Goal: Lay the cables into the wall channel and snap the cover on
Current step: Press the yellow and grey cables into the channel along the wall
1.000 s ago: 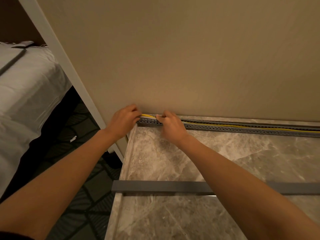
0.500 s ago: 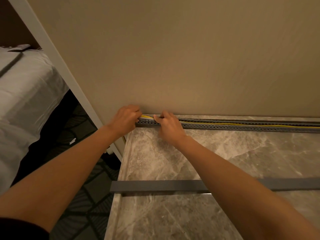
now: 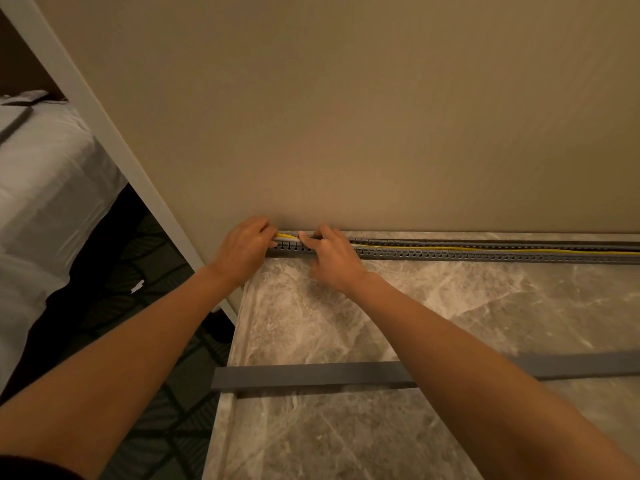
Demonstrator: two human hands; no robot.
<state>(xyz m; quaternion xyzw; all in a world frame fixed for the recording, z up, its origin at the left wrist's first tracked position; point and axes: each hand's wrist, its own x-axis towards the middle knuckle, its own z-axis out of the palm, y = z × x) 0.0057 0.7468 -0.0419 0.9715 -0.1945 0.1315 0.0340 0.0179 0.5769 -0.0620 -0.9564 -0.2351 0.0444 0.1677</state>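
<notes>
A grey slotted cable channel (image 3: 485, 255) runs along the foot of the beige wall at the back of a marble top. A yellow cable (image 3: 519, 251) and a pale cable lie inside it. My left hand (image 3: 244, 247) holds the channel's left end, fingers curled on the cable ends there. A short way to the right, my right hand (image 3: 332, 254) presses its fingertips on the cables at the channel's top. The long grey cover strip (image 3: 311, 374) lies loose across the marble, near me, partly under my right forearm.
The marble top (image 3: 450, 323) ends at a left edge near the channel's end. Beyond that edge are a dark patterned carpet (image 3: 145, 265), a white door frame (image 3: 114, 140) and a bed with white sheets (image 3: 45, 188).
Both hands stay at the channel's left end. My right hand's fingers have shifted slightly along the cables; the view has drifted a little.
</notes>
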